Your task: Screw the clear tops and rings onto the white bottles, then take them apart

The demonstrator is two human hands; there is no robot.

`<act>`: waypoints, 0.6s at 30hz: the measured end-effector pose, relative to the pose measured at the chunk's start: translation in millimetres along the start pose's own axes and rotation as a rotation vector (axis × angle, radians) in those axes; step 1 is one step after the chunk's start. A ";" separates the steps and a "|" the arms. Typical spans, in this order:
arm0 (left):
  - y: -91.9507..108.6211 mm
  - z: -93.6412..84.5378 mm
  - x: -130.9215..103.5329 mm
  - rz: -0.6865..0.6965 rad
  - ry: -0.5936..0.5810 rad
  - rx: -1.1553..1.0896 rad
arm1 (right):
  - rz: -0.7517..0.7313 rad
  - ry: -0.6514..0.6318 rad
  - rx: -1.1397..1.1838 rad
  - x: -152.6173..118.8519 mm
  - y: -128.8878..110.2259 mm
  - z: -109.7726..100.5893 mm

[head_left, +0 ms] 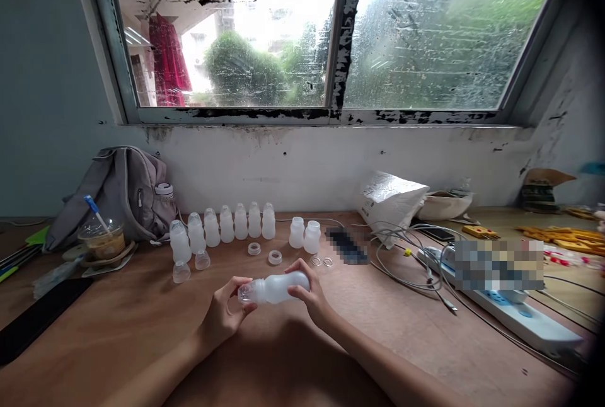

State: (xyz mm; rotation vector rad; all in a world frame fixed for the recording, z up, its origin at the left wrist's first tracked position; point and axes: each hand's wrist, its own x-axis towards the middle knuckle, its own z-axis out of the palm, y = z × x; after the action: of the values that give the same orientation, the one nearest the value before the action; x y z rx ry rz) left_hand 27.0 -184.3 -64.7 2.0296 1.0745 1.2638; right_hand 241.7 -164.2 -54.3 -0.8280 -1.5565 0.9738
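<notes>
A frosted white bottle with a clear cap lies sideways between my two hands, above the table's near middle. My left hand pinches the clear cap at its left end. Fingers of my right hand wrap round the bottle's base on the right. Behind them, several capped bottles stand upright in a row. Two open bottles without caps stand further right. Two white collar rings and two thin rings lie nearer me. A pair of clear caps rests by the row's left end.
At the left are a grey backpack, an iced drink cup and a black flat object. On the right lie tangled cables, a white power strip, a silvery bag and a phone.
</notes>
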 end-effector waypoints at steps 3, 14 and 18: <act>-1.4 0.9 -2.5 0.005 0.018 0.017 | -0.023 0.009 -0.035 -3.0 -0.8 1.0; -1.1 0.7 -2.4 0.008 0.007 -0.020 | 0.004 -0.022 -0.005 -3.6 1.3 1.6; -1.7 -1.2 8.2 -0.156 0.068 -0.226 | 0.083 -0.127 0.049 1.3 -0.2 1.5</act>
State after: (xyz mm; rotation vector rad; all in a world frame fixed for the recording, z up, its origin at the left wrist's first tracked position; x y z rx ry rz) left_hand 27.3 -176.5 -61.5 1.7132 1.0477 1.3169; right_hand 240.0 -163.4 -53.7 -0.8148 -1.6101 1.1390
